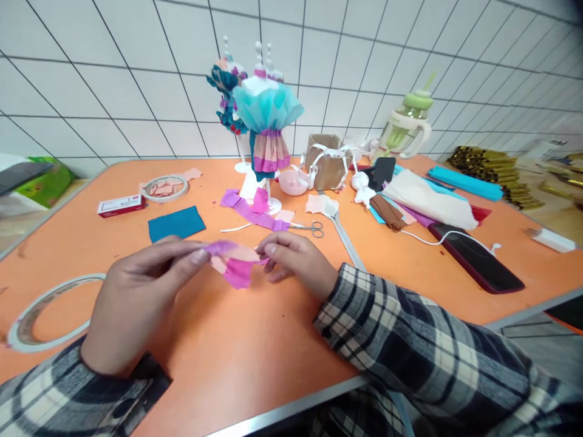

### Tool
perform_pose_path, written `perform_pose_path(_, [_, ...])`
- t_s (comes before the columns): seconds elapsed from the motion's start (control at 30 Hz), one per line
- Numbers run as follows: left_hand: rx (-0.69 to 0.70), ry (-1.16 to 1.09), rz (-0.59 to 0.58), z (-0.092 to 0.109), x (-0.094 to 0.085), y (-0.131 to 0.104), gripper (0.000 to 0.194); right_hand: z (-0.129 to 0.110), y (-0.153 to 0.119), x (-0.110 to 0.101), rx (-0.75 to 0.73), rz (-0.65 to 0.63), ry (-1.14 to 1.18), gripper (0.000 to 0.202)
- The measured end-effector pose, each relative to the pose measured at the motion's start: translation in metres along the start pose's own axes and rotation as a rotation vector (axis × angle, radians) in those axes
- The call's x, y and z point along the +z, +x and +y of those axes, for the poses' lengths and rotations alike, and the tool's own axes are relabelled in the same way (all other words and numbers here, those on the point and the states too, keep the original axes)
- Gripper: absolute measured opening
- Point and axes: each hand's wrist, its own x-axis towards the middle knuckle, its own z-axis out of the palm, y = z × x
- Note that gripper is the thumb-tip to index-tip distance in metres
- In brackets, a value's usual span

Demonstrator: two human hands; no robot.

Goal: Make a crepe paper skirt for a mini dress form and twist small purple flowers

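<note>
Between my two hands, above the orange table (228,364), is a small gathered piece of crepe paper (234,264) in purple, peach and pink. My left hand (141,291) pinches its left end between thumb and fingers. The fingers of my right hand (296,258) close on its right end. Just beyond lie a purple paper strip (248,212), small scissors (312,229) and a blue paper piece (177,223). Behind them stands a small dress form (264,115) in a turquoise ruffle with a purple, peach and pink skirt.
A tape roll (27,321) lies at the left, with another (164,189) holding peach scraps farther back. A red-and-white box (121,205) is near it. Toward the right are a phone (476,258), paper sheets (428,197), a brown box (325,161) and a green-lidded bottle (405,124).
</note>
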Motion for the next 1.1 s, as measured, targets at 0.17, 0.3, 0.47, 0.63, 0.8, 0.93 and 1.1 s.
perform_pose_path(0.17, [0.734,0.085,-0.374,0.001,-0.018,0.002,0.055,-0.002,-0.003,-0.004,0.503,-0.43,0.254,0.084])
perform_pose_path(0.3, [0.844,0.162,-0.416,0.007,-0.017,0.006,0.06,-0.001,-0.005,-0.005,0.39,-0.466,0.26,0.065])
perform_pose_path(0.47, [0.565,0.223,-0.367,0.005,-0.002,0.001,0.061,0.005,0.005,-0.008,0.179,-0.178,0.185,0.05])
perform_pose_path(0.63, [0.143,0.033,-0.407,-0.006,0.006,0.003,0.073,0.009,0.009,-0.003,0.026,-0.023,0.142,0.043])
perform_pose_path(0.8, [-0.115,0.088,-0.298,-0.005,0.005,0.009,0.061,0.007,0.008,-0.003,-0.022,0.088,0.118,0.045])
perform_pose_path(0.93, [-0.151,0.246,-0.208,-0.003,0.002,0.01,0.046,0.005,0.01,-0.006,-0.074,0.184,0.099,0.047])
perform_pose_path(1.1, [-0.421,-0.139,-0.476,-0.005,0.013,0.009,0.046,0.008,0.009,-0.001,-0.194,0.205,0.062,0.059])
